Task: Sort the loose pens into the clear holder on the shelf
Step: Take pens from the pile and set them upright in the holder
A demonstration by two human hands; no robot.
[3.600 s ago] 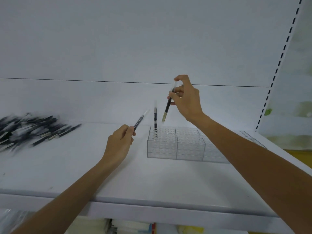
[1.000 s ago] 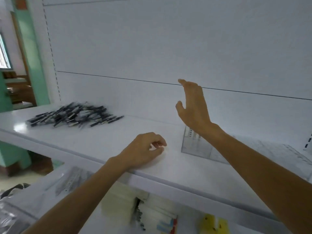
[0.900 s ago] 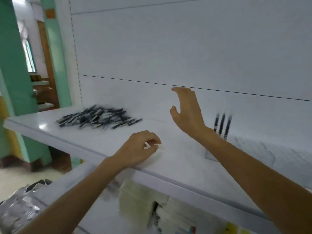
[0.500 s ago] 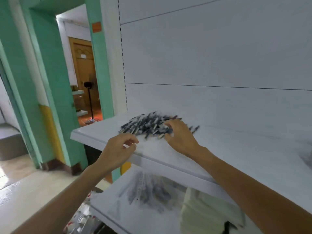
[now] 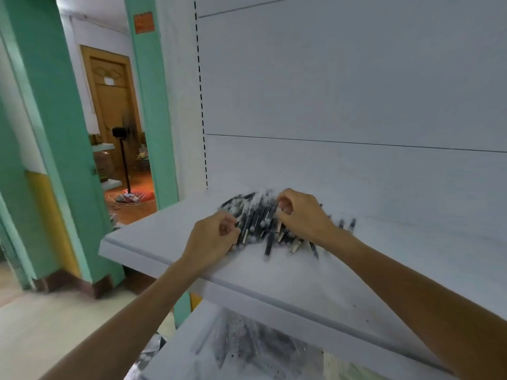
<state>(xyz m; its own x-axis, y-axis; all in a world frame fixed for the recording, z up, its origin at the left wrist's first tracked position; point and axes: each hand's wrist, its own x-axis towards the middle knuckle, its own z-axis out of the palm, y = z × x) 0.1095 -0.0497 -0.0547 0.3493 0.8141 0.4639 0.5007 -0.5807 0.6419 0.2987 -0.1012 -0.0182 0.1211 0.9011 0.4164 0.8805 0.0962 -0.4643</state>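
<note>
Left grip [image 5: 212, 238], right grip [image 5: 301, 213] on pens [image 5: 258, 219]

Motion blur smears the heap of slim black pens [image 5: 258, 223], partly covered by the right grip [image 5: 301, 215]; whether it or the left grip [image 5: 214, 239] pinches one is unclear.

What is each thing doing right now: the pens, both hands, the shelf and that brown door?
pens: loose in a blurry heap on the shelf.
left hand: fingers curled at the heap's left edge; grip unclear.
right hand: fingers curled into the heap's top; grip unclear.
shelf: carries the heap.
brown door: looks closed.
</note>
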